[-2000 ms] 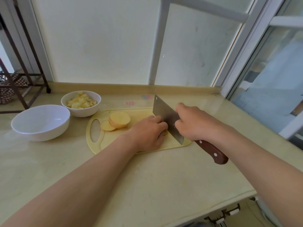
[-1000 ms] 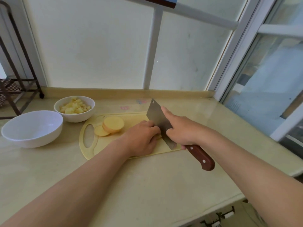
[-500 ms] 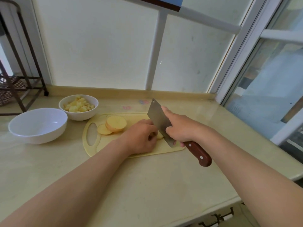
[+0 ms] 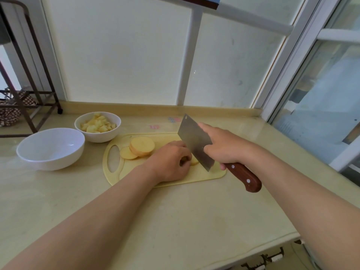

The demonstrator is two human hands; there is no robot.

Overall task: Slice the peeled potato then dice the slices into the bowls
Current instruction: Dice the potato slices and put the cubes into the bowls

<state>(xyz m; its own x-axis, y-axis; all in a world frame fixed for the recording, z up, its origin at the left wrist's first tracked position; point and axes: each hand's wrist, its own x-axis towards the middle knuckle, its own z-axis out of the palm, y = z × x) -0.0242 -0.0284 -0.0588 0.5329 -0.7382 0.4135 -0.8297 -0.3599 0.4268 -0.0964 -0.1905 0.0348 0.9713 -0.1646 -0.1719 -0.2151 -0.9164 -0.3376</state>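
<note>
On the yellow cutting board (image 4: 196, 173) my left hand (image 4: 169, 161) curls over a potato slice (image 4: 194, 162), mostly hidden under the fingers. My right hand (image 4: 222, 148) grips a cleaver (image 4: 194, 142) by its wooden handle, forefinger along the blade's spine; the blade stands just right of my left fingers, above the slice. A stack of potato slices (image 4: 142, 146) and one thin slice (image 4: 127, 152) lie at the board's left end. The small white bowl (image 4: 98, 135) holds diced potato; the large white bowl (image 4: 50, 149) is empty.
The board lies on a beige counter (image 4: 175, 221) whose front edge runs at lower right. A dark metal rack (image 4: 23, 84) stands at the far left. A wall and window frame close the back and right.
The cleaver keeps chopping in small strokes beside my left fingers, staying at the same spot on the board. The view has shifted slightly.
</note>
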